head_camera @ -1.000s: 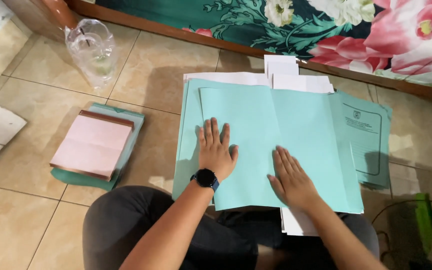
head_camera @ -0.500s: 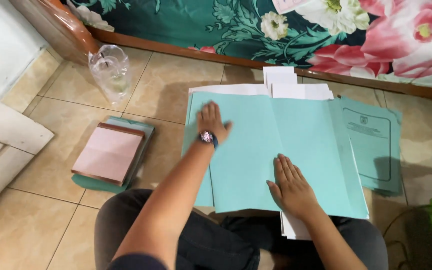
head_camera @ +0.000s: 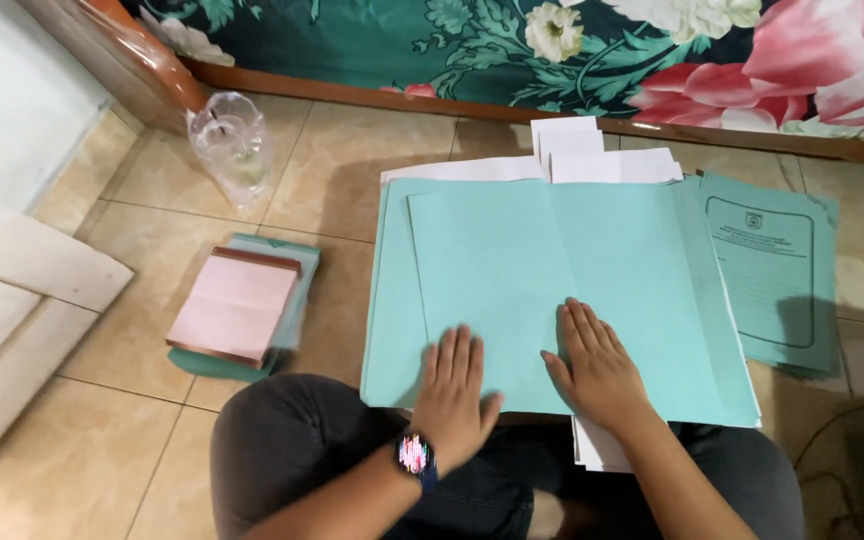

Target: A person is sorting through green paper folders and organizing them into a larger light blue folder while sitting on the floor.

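**Two flat hands on a teal folder, down on the tiles**

The floor (head_camera: 352, 160) is beige tile, and along the far side runs a wooden rail with a dark green cloth printed with big pink and white flowers (head_camera: 652, 50) above it. The person sits on the floor, dark trousers showing at the near edge, with a spread of paper in front of the knees.

On top of that spread lies a large teal folder (head_camera: 542, 270), lying flat, with a faint crease down its middle. The left hand (head_camera: 452, 390) rests palm down on its near edge, fingers spread and straight, holding nothing; a dark watch with a lit face (head_camera: 415, 455) sits on that wrist. The right hand (head_camera: 597, 365) lies just beside it, also flat and open on the folder, gripping nothing. The two hands are close but not touching.

White sheets (head_camera: 572, 150) stick out from under the folder at the far side, and more at the near right corner. To the right, partly overlapped, lies another teal folder with a printed frame on its cover (head_camera: 772, 280). Off to the left, well apart, a pink pad (head_camera: 237, 305) sits on a teal sheet. Farther back stands a clear plastic container (head_camera: 227, 145).
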